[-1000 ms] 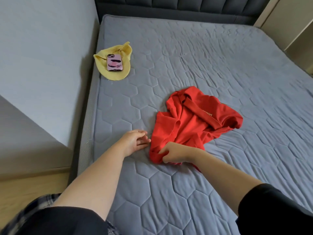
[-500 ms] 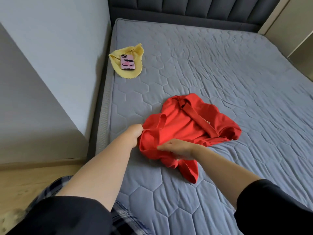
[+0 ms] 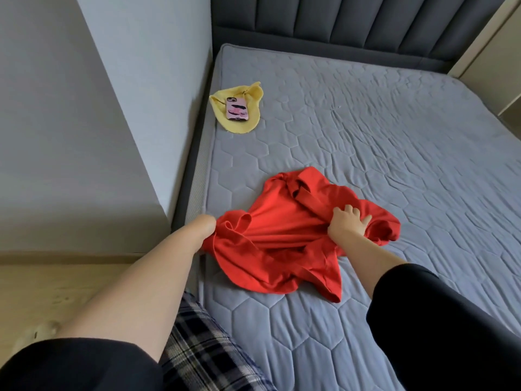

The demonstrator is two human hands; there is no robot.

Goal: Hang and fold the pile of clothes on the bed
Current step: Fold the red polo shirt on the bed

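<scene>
My left grip (image 3: 208,224) and right grip (image 3: 347,224) are clutching the red shirt (image 3: 270,235) mid-frame, by the bed (image 3: 394,136)'s left edge.

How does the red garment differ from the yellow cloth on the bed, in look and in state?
The red garment is bunched and gripped by the left hand and the right hand; the yellow cloth lies untouched. The yellow cloth carries a pink phone; the red garment carries nothing. The red garment lies in the foreground; the yellow cloth lies farther off, by the wall. Both rest on the grey bed.
</scene>
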